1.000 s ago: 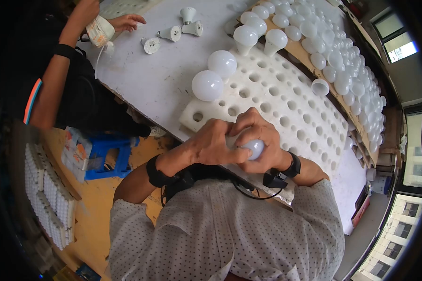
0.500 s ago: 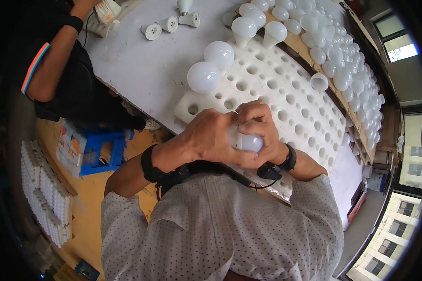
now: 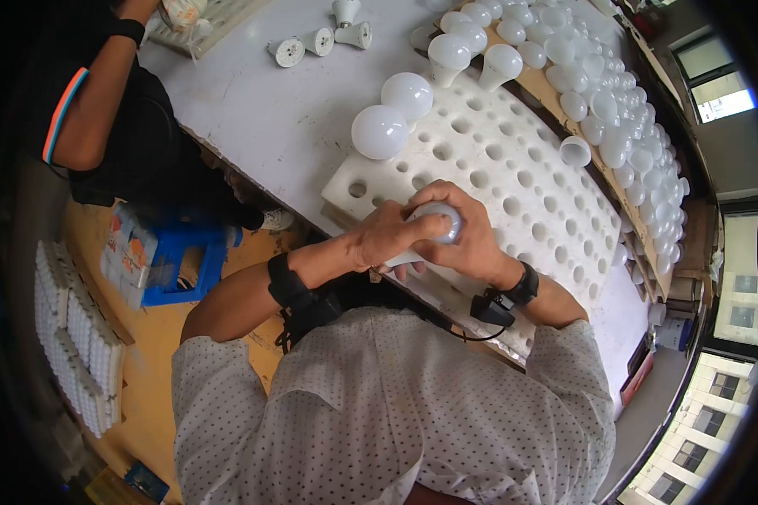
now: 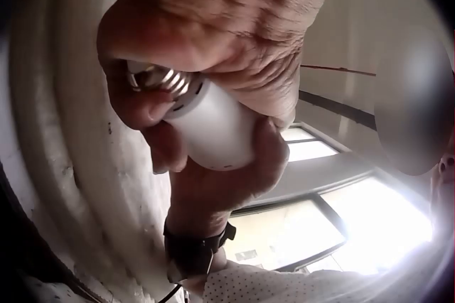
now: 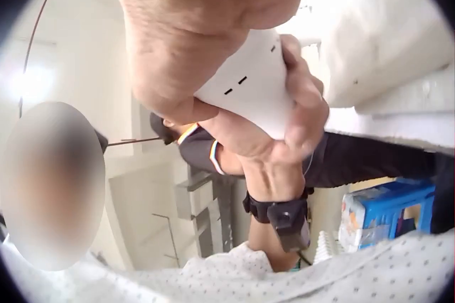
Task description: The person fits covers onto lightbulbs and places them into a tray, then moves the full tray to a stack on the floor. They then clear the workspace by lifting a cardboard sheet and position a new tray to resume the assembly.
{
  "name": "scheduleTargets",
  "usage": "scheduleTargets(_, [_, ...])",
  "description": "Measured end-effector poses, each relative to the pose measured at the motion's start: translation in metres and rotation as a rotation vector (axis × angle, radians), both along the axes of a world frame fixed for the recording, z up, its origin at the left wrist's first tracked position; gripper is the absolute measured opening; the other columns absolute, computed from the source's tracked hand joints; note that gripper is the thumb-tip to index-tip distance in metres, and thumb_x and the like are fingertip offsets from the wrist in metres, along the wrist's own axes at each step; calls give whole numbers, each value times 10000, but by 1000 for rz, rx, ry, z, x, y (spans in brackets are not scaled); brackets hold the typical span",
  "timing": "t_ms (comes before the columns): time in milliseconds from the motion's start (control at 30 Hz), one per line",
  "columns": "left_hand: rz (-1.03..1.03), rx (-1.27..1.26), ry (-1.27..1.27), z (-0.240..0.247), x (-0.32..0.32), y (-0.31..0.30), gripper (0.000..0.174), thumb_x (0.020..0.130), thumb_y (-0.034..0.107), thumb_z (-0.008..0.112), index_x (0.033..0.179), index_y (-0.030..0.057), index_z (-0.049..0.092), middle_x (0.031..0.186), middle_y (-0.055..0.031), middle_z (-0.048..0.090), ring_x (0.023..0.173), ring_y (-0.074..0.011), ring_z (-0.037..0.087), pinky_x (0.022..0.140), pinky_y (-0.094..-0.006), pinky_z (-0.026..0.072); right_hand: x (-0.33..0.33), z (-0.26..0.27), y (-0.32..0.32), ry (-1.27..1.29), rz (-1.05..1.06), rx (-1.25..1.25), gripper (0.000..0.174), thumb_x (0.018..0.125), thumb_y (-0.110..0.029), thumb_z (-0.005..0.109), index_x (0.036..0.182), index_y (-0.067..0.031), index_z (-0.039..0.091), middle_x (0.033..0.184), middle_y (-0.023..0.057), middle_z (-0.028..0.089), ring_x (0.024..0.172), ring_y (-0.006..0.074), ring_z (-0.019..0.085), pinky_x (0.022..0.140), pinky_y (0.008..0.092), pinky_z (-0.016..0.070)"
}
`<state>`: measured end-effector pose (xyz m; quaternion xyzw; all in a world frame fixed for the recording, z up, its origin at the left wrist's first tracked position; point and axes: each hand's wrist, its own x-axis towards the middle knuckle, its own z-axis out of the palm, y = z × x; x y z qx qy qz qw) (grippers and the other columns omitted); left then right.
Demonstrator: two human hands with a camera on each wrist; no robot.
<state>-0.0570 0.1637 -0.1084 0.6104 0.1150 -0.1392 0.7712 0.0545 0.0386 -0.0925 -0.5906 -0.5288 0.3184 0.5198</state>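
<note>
Both hands hold one LED light bulb in front of the chest, low over the near edge of the foam tray. My left hand grips its white body, with the fingers around the metal screw base in the left wrist view. Around the round white dome curls my right hand, thumb and fingers bent. The dome faces upward in the head view, partly covered by fingers. Short dark slots mark the white body in the right wrist view.
A white foam tray full of holes lies under the hands. Bulbs stand at its far left corner. Many loose domes crowd a board at the right. Several bulb bodies lie farther back. Another person's arm is at left.
The bulb has been turned, so its dome now faces up rather than toward the lower right. My left fingers have shifted around the body. The other person's hands have moved toward the upper left.
</note>
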Motion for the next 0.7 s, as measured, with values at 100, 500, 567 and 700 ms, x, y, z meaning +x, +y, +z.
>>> scheduleTargets(100, [38, -409, 57, -16, 4, -4, 697, 797, 595, 466, 1043, -56, 472, 668, -165, 599, 439, -216, 600, 291, -234, 452, 12, 5, 1, 66, 69, -66, 646, 609, -15, 716, 1191, -46, 437, 1103, 106, 512, 967, 219, 539, 837, 332, 449])
scheduleTargets(500, [69, -860, 95, -16, 16, -18, 751, 858, 651, 261, 1113, -27, 459, 677, -205, 597, 448, -254, 608, 241, -247, 423, 17, 25, -22, 163, -69, -346, 885, 621, -174, 823, 1328, -53, 306, 1145, 139, 495, 1020, 200, 530, 838, 324, 461])
scheduleTargets(567, [105, -709, 17, -23, 18, -21, 736, 868, 646, 231, 1111, -7, 465, 670, -197, 598, 469, -252, 615, 227, -236, 396, 19, 24, -23, 64, -137, -426, 896, 623, -180, 823, 1337, -53, 297, 1130, 139, 508, 1019, 198, 532, 844, 326, 459])
scheduleTargets(700, [129, -837, 20, -27, 25, -20, 717, 874, 639, 217, 1123, 14, 464, 670, -197, 597, 464, -255, 613, 227, -224, 391, 30, 13, -24, -43, -91, -206, 900, 604, -203, 830, 1334, -55, 325, 1107, 116, 531, 1023, 196, 530, 873, 320, 441])
